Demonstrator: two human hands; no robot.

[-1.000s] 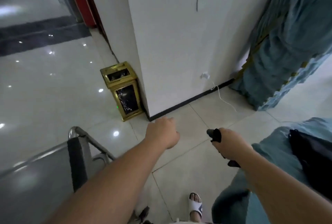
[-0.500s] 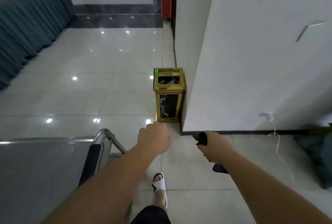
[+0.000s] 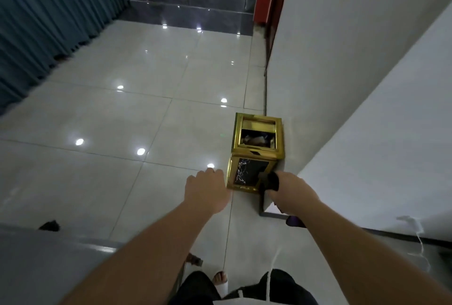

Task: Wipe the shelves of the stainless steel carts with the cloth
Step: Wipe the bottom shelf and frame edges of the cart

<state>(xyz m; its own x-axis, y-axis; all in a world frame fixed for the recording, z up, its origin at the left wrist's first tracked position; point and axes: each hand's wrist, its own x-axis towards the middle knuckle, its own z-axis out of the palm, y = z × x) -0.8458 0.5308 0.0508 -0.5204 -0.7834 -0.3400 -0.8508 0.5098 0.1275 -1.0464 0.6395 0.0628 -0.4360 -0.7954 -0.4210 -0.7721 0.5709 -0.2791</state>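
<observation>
Cart shelf (image 3: 49, 263) lower left, unwiped; right hand (image 3: 291, 194) fisted on dark cloth (image 3: 269, 181), left hand (image 3: 208, 192) loosely curled, empty; advise turning back, spreading cloth flat on shelf.

A waste bin (image 3: 256, 153) stands on the floor (image 3: 122, 121) right of centre, against the wall corner (image 3: 318, 109). A draped table (image 3: 49, 23) fills the upper left. The cart shelf (image 3: 49, 268) lies lower left. Both hands, left (image 3: 206, 191) and right (image 3: 291, 192), sit just below the bin.
</observation>
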